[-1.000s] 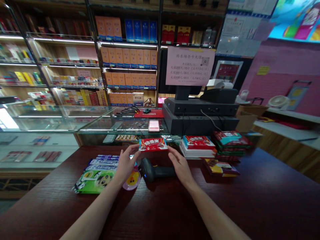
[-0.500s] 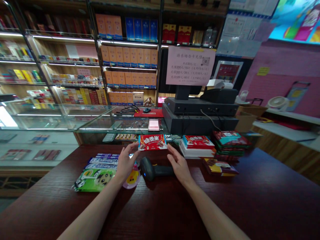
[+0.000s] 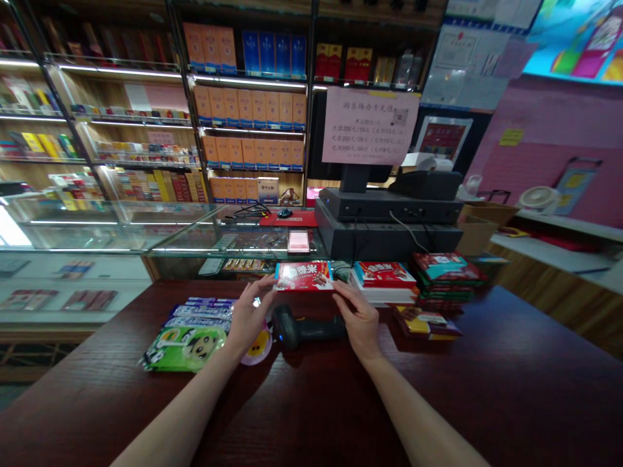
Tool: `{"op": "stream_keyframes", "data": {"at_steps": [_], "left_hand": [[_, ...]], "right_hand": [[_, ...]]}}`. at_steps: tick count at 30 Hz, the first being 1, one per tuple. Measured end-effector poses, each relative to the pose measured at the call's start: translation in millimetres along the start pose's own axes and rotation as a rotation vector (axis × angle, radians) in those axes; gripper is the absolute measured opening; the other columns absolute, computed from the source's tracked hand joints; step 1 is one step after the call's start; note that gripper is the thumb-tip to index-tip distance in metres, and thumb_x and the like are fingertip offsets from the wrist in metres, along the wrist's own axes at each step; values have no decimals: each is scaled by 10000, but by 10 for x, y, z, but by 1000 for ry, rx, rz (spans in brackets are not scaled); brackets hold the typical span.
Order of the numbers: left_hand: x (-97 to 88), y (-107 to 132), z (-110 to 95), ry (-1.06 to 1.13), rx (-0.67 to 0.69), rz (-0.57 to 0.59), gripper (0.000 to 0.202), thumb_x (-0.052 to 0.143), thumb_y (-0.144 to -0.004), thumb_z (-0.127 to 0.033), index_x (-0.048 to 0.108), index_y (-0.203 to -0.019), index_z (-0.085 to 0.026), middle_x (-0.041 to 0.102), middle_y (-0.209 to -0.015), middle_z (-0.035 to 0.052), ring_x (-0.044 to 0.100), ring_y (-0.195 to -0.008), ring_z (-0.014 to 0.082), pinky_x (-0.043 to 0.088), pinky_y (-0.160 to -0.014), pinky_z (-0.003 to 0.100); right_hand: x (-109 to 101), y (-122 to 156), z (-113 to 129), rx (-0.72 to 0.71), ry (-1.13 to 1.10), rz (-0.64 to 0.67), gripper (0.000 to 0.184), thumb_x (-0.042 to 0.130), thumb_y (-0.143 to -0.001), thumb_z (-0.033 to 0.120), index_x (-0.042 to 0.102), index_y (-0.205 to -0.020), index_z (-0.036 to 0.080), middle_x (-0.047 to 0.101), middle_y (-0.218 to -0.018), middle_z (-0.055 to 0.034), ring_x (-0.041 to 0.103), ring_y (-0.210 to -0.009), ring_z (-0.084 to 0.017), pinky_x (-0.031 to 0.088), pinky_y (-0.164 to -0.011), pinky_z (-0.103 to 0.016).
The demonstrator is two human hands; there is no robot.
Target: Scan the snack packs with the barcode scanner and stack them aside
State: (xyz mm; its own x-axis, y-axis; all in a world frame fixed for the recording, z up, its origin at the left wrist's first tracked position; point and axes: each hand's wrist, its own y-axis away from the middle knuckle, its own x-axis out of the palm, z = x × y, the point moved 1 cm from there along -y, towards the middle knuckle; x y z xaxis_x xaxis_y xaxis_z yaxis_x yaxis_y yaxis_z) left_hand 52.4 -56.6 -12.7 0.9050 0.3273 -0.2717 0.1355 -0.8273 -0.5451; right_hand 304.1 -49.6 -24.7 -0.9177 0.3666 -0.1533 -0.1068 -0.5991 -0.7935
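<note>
Between both hands I hold a flat red snack packet (image 3: 304, 276) by its two short ends, a little above the dark wooden counter (image 3: 311, 395). My left hand (image 3: 250, 314) pinches its left end and my right hand (image 3: 360, 316) pinches its right end. A black handheld barcode scanner (image 3: 304, 328) lies on the counter just under the packet, between my hands.
Green and blue packets (image 3: 189, 332) and a round pink lid lie at the left. Stacks of red and teal packets (image 3: 389, 280) and a brown packet (image 3: 426, 322) sit at the right. A black till (image 3: 389, 220), a glass showcase (image 3: 146, 237) and stocked shelves stand behind.
The red packet has shifted slightly right and tilted flatter. My right hand has closed in on its right end, and my left hand followed.
</note>
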Motion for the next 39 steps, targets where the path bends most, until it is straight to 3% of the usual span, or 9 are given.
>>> {"op": "stream_keyframes", "data": {"at_steps": [10,14,19,23,30,39], "left_hand": [[37,37,-142,40,-48,12,314,579,-908,-451,702,-1077,-216,751,-1066,39,683,-1030,200,512,-951,333],[30,21,-142,39,-37,15,365,557,-925,-434,666,-1204,-227,715,-1225,54,644,-1170,212,478,-1030,357],[26,31,-126,-27,82,84,527,526,-950,-339,431,-1466,-279,644,-1359,79,582,-1291,213,401,-1122,441],[20,44,-84,-169,208,111,596,522,-957,-278,313,-1513,-325,633,-1377,71,534,-1345,217,246,-1203,533],[7,32,-54,-402,406,125,609,565,-936,-259,344,-1501,-316,511,-1506,70,348,-1477,229,246,-1218,521],[-30,26,-81,-552,539,44,644,652,-897,-302,392,-1486,-293,562,-1442,104,436,-1421,279,307,-1192,531]], "right_hand": [[-32,-28,42,-47,36,-46,167,628,-932,261,748,-1047,251,753,-1049,-51,702,-991,-204,549,-937,-379],[-13,-37,75,-36,44,-56,154,621,-937,275,737,-1034,243,739,-1011,-50,691,-955,-198,540,-909,-365],[-23,-49,86,40,77,-99,184,611,-941,337,724,-1033,225,724,-1013,-63,669,-969,-205,518,-915,-368],[-48,-69,63,139,77,-117,239,605,-925,392,733,-1030,220,736,-1036,-73,669,-987,-223,512,-908,-374],[-62,-124,37,351,-34,-181,338,647,-855,447,757,-1043,189,757,-1087,-99,685,-1012,-250,503,-947,-406],[-40,-148,22,494,-173,-131,411,710,-789,486,771,-1039,166,776,-1062,-106,707,-967,-270,547,-895,-422]]}}
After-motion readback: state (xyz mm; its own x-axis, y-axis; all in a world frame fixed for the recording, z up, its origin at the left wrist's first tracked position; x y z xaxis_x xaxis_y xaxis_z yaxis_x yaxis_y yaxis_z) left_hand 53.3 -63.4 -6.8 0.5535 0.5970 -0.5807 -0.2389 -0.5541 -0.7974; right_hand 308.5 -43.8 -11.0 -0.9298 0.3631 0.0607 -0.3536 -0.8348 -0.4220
